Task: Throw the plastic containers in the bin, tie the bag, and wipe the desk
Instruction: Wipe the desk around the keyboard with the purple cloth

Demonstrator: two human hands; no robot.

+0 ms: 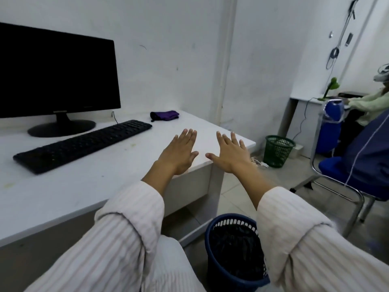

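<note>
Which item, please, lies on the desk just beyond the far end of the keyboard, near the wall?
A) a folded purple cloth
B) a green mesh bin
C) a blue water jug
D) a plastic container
A: a folded purple cloth lies on the desk past the right end of the keyboard, close to the wall.

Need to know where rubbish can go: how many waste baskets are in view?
2: a blue basket with a black bag on the floor by the desk; a green basket by the far wall.
</note>
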